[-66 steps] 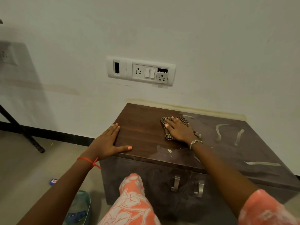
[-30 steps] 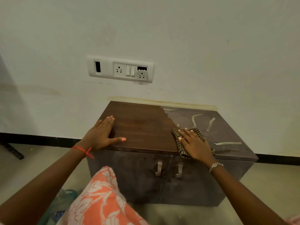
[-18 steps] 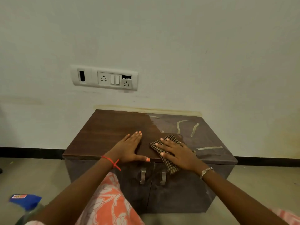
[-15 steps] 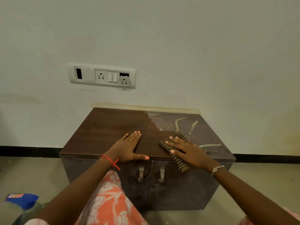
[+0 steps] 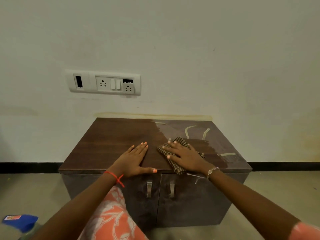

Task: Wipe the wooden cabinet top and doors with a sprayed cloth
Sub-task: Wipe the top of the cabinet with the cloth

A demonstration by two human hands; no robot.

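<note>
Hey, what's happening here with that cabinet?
A person is wiping the top of a low dark brown wooden cabinet. Their right hand lies flat, pressing a brown checked cloth onto the top near the front edge. Their left hand rests flat on the top beside it. The left part looks clean and dark; the right part shows dust and pale streaks. The two doors below are closed and look dusty.

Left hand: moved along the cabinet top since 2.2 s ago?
Yes. The left hand went from the cabinet top's left front corner rightward to above the door handles.
</note>
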